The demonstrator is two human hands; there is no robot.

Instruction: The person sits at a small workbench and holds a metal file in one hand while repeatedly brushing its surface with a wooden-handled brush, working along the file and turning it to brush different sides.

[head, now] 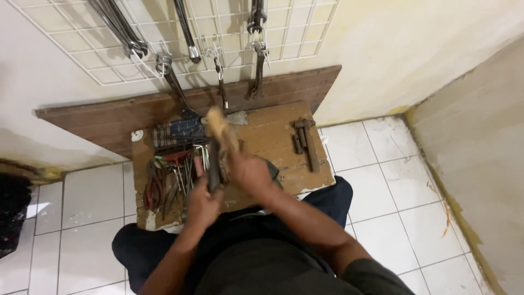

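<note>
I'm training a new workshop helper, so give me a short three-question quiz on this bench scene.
1. True or false: the left hand grips a dark tool.
2. Where do the spanners hang? A) wire grid on the wall B) floor C) shelf
3. What does the right hand press against the tool: a tan cloth or a brush?

Key: 1 true; 2 A; 3 tan cloth, blurred by motion.

left hand (203,203) gripping dark tool (213,164), right hand (248,172) rubbing cloth (220,127)
</note>
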